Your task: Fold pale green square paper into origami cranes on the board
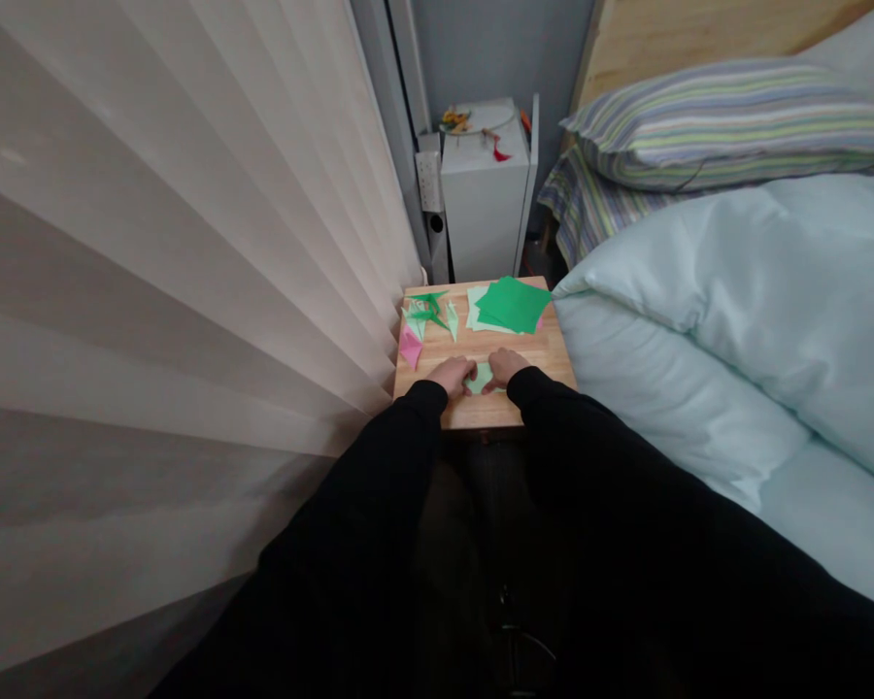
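Observation:
A light green sheet of origami paper (479,378) lies on the small wooden table (481,416) between my two hands. My left hand (453,375) has its curled fingers on the sheet's left side. On the opposite side, my right hand (506,368) presses with bent fingers at the paper's edge. Behind my left hand stand folded paper pieces in green (428,308), light green (453,319) and pink (411,346). A stack of square sheets, with dark green paper (514,304) on top, rests behind my right hand.
A pleated curtain (189,243) hangs close along the left. The bed with a pale blue quilt (743,320) and a striped pillow (735,121) borders the table's right side. Beyond the table stands a white cabinet (485,214) with small items on top.

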Motion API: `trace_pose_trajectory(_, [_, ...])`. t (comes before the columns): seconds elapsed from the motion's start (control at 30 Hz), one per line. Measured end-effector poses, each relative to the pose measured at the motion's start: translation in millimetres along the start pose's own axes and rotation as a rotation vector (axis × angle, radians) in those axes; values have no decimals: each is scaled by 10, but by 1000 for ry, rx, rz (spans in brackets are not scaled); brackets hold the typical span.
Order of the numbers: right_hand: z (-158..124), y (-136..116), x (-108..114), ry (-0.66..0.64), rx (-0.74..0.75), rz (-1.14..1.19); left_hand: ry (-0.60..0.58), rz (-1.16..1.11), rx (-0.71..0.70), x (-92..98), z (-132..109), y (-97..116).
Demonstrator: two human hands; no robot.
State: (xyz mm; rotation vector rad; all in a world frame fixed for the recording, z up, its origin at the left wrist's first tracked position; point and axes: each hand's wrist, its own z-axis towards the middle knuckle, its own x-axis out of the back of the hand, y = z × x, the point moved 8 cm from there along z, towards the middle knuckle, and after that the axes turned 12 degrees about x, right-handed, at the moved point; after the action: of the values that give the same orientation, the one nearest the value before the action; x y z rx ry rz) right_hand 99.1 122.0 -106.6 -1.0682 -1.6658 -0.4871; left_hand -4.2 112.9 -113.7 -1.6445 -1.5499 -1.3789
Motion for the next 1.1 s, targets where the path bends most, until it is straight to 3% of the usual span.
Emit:
trace_pose_trajectory(0.27, [-19, -25, 45, 8, -10, 0, -105, 80, 33, 21, -44, 192])
trace_pose_trajectory(0.57, [-36, 21, 42, 5, -7, 25, -220, 156, 179, -53, 16, 316])
trace_pose_trajectory(1.1, [-217, 536, -142, -87, -109, 116, -69, 186, 275, -193, -5, 272])
